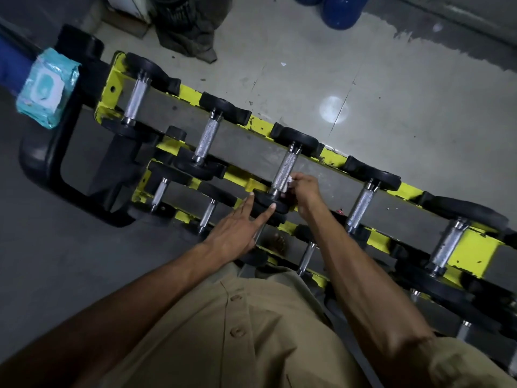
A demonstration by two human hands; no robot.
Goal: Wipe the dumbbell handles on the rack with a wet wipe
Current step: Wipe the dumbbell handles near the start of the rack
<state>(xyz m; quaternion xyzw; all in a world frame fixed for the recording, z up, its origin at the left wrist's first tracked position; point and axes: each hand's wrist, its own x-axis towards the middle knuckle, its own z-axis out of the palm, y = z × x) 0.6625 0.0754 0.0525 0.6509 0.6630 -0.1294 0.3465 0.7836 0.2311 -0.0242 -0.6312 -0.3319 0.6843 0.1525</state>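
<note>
rack (472, 256) cradles could let the dumbbell (299, 138) roll, since only the left hand (237, 228), fingers straight, presses its plate (264, 201) just beside the grip. the right hand (306, 189) pinches the wet wipe (289, 182) against the handle (286, 166) at its near end; the small wad may slip out on the knurling.

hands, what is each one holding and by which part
The right hand pinches a bunched white wet wipe against the near end of the middle dumbbell handle. The left hand holds nothing; its straight fingers touch that dumbbell's near weight plate.
</note>
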